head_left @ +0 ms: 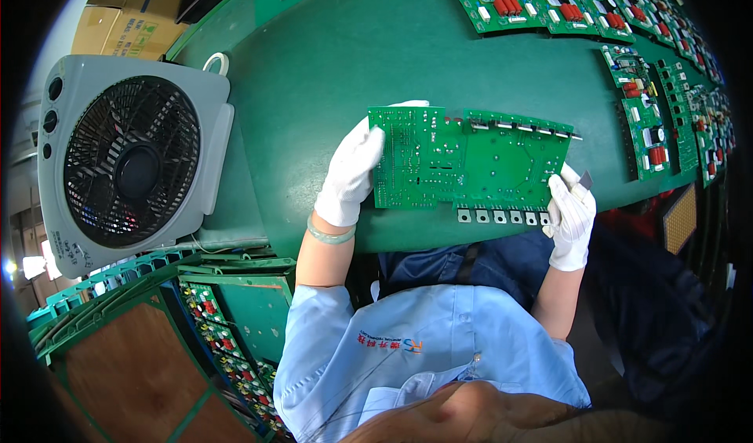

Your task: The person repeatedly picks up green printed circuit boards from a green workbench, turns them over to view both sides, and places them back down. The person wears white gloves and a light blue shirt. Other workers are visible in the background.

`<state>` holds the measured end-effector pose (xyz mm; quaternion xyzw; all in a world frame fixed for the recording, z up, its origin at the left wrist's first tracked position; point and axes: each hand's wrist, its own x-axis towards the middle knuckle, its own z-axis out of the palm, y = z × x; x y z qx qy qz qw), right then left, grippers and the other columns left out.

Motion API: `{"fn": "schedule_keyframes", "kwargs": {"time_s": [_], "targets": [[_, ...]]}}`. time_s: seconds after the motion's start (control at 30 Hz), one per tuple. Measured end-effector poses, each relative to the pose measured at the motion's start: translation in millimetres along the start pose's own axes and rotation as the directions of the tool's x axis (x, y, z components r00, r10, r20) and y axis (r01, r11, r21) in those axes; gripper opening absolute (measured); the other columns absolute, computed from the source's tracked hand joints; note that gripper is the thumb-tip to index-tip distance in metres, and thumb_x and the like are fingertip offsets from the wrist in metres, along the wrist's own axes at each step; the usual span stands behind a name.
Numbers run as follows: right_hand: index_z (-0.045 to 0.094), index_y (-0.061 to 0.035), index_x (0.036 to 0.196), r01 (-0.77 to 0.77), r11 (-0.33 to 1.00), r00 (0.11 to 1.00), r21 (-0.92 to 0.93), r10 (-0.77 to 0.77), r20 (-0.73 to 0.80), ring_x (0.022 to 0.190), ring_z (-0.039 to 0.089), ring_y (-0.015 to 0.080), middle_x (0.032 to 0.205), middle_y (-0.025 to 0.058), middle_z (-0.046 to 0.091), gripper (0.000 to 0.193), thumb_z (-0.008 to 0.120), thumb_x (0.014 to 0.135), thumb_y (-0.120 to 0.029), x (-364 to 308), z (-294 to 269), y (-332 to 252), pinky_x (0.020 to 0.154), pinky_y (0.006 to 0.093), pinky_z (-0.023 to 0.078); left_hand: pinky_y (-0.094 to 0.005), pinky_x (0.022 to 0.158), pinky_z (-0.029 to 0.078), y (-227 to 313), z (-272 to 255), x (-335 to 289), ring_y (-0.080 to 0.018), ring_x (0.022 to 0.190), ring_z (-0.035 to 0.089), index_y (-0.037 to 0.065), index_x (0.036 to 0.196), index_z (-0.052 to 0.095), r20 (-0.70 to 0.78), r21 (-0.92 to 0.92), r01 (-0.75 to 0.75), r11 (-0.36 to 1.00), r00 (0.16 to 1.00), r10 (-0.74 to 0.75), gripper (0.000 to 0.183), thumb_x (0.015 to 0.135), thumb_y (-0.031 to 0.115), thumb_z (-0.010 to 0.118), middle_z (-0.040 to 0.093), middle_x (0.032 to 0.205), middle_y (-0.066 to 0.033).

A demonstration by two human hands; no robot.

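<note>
A green circuit board is held up over the near edge of the table, its solder side facing me. My left hand, in a white glove, grips its left edge with the thumb on the face. At the lower right corner my right hand, gloved too, pinches the board's edge. A small dark grey flat piece sticks out by the right fingers; what it is I cannot make out. Metal-tabbed components stick out in a row along the lower edge, and more stand along the upper right edge.
A grey box fan stands at the left, with a white tape roll beside it. Populated circuit boards line the far right of the green table. More boards sit in a green rack at lower left. Cardboard boxes are behind the fan.
</note>
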<state>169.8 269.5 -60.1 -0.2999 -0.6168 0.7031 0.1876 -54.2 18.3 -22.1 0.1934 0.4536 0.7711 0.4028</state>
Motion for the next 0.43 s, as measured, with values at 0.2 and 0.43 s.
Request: {"fn": "schedule_keyframes", "kwargs": {"time_s": [0.2,0.43], "targets": [[0.07,0.0057,0.107,0.42,0.719,0.906,-0.553,-0.368,0.21,0.076,0.067,0.022,0.107,0.0156,0.072,0.018,0.06,0.092,0.003,7.2,-31.6,19.7,0.076,0.0318,0.055,-0.0439,0.11,0.041,6.7,1.0,-1.5,-0.0315,0.131,0.053,-0.001,0.124,0.065,0.19,0.255,-0.18,0.95,0.973,0.133,0.039,0.088,0.013,0.07,0.051,0.146,-0.0247],[0.059,0.0075,0.131,0.185,0.98,0.982,-0.073,-0.182,0.047,0.105,0.066,0.0188,0.125,0.0109,0.067,0.045,0.066,0.094,-0.016,1.9,-12.8,-2.2,0.095,0.0326,0.051,-0.0408,0.104,0.044,2.9,0.0,-4.5,-0.0311,0.124,0.058,0.004,0.113,0.072,0.351,0.217,-0.267,0.939,0.919,0.181,0.028,0.085,0.008,0.073,0.047,0.148,-0.0283]]}}
